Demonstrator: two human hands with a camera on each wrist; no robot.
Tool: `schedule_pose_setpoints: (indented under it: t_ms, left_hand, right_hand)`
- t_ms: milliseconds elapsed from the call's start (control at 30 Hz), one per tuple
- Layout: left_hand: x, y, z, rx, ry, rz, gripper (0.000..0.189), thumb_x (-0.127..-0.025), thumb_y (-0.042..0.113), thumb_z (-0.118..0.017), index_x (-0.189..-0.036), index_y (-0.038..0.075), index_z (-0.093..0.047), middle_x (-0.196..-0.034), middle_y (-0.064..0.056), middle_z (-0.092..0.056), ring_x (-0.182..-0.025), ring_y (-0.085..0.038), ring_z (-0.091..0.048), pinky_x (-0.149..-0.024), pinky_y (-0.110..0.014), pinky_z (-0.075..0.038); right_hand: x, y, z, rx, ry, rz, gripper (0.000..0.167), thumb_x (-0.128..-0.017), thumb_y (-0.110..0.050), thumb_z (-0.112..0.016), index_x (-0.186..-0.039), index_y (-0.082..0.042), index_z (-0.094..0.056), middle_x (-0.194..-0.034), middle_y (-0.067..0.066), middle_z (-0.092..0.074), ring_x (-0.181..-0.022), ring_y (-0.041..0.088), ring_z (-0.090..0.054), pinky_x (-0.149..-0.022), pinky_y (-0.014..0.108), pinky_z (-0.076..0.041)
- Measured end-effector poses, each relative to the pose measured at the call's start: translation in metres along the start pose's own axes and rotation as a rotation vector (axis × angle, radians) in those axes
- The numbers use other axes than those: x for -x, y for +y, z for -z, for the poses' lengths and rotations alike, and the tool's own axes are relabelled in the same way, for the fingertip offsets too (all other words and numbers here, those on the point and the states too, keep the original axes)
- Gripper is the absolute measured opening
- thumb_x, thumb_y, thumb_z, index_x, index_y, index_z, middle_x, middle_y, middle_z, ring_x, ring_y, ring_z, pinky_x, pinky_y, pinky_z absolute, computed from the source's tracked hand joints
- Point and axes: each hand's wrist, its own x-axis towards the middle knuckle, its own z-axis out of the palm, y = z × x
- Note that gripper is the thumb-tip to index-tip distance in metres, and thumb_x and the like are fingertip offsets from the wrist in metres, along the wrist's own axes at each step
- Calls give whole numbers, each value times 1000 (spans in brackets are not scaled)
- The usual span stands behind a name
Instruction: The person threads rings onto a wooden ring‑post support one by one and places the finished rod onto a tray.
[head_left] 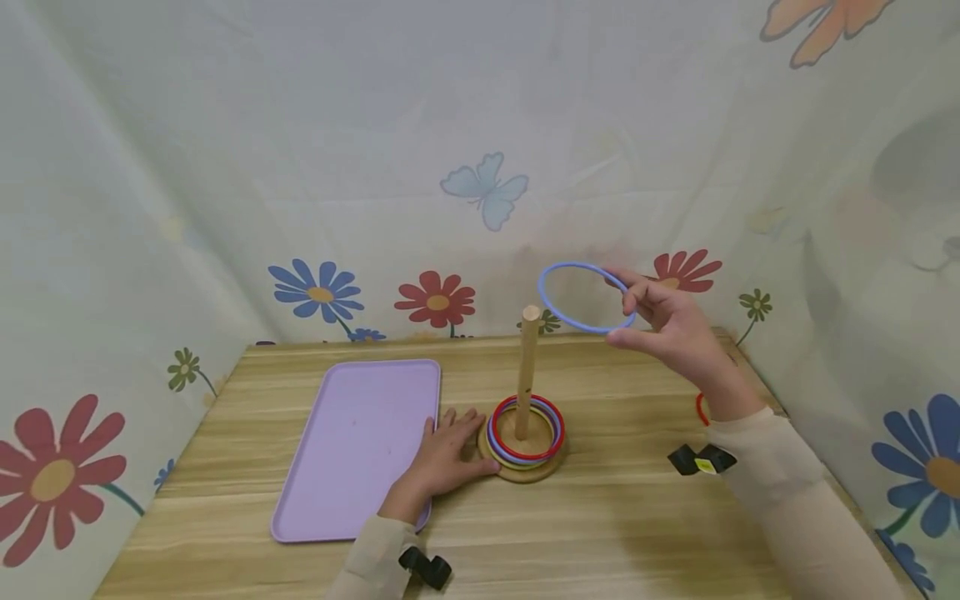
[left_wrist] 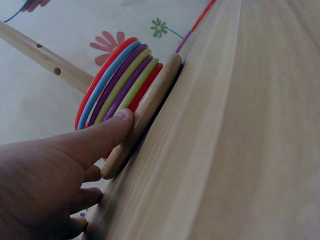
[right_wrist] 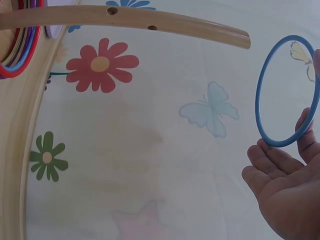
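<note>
My right hand holds a light blue ring up in the air, its thumb and fingers pinching the right side of the rim. The ring is tilted, just right of and level with the top of a wooden post. Around the foot of that post lies a stack of red, blue, purple and yellow-green rings, a red one uppermost. They sit on a round wooden base. My left hand rests at the base's left side, fingers spread and thumb against its edge below the rings.
A purple tray lies left of the post, partly under my left forearm. Another red ring lies at the right of the wooden table, mostly hidden behind my right wrist. A flowered cloth hangs behind and at both sides.
</note>
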Motion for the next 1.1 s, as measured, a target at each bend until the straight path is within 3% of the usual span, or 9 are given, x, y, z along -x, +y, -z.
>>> schedule_pose_setpoints:
  t_ms: [233,500,1100]
  left_hand:
    - [0,-1,-2,8,-1,9,90,-88,61,-78,-158,11,-51,-165,-15,-42,-157,-49,-22,-123,-73,-4]
    - [0,0,-2,14,6,-1,90,-88,61,-78,-158,10,-51,-165,-16,-43,-156,-50,-23,-122,-74,-5]
    - [1,1,1,9,5,-1,89,-89,60,-78,-157,11,-51,-164,-17,-43,-156,-50,-23,-122,-74,-5]
  right_hand:
    - [-5,5,-15,-14,-32,12,32,-80,18,-80,-91,7,-51,-156,28,-49,-147,21,-47,-119,26,-37]
    - [-5,9,-28,19,-80,-3,32,-82,10,-84,-91,2,-54,-158,26,-48,-150,36,-42,-120,25,-36]
    - [2,22,-39,25,-129,-50,31,-82,6,-86,-92,-3,-58,-162,18,-47,-154,35,-38,-122,29,-33]
